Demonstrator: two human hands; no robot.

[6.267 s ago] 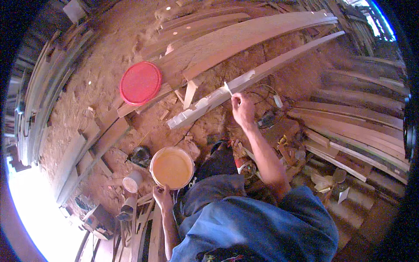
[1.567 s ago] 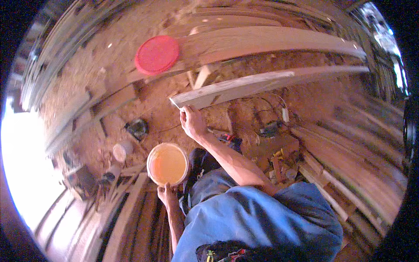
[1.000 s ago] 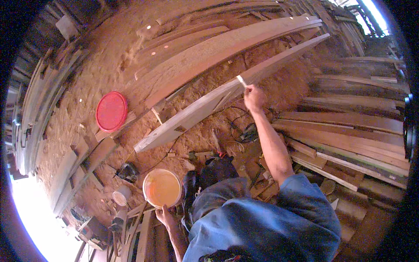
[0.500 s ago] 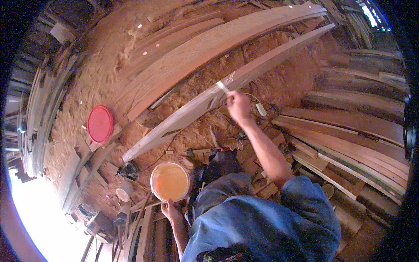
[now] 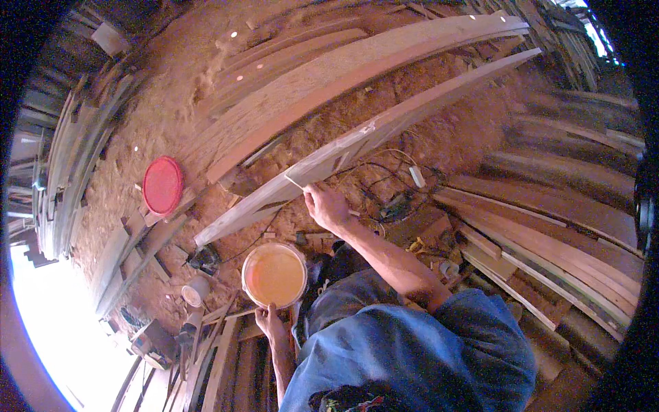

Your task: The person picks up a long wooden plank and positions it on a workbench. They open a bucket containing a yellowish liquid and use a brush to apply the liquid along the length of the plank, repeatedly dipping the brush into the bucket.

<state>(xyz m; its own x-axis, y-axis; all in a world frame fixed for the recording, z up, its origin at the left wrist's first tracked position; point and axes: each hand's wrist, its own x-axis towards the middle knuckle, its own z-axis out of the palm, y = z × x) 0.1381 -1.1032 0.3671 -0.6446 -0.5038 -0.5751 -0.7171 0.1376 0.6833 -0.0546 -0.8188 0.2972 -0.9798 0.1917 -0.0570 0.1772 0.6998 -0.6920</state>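
Observation:
My right hand [image 5: 327, 207] is closed round a small, pale flat scraper [image 5: 295, 182]. The scraper's tip meets the edge of a long wooden plank [image 5: 322, 159], left of the plank's middle. Farther right along this plank there is a whitish smear [image 5: 368, 128]. At the lower middle, my left hand [image 5: 271, 320] grips the near rim of a white bucket [image 5: 245, 276], with the thumb over the rim. Smooth orange-yellow stuff [image 5: 278, 276] lies inside the bucket. The fingers beneath the rim are mostly hidden.
A red round lid [image 5: 163, 185] rests to the left. Beyond the plank lies a wide curved board [image 5: 302, 89]. Stacked boards [image 5: 542, 233] line the right side. Cables and a white power strip [image 5: 417, 176] are on the ground. A dark power tool [image 5: 204, 259] sits by the plank's near end.
My right hand has moved left and nearer along the plank with the scraper. The left hand still grips the bucket. The whole view has shifted slightly.

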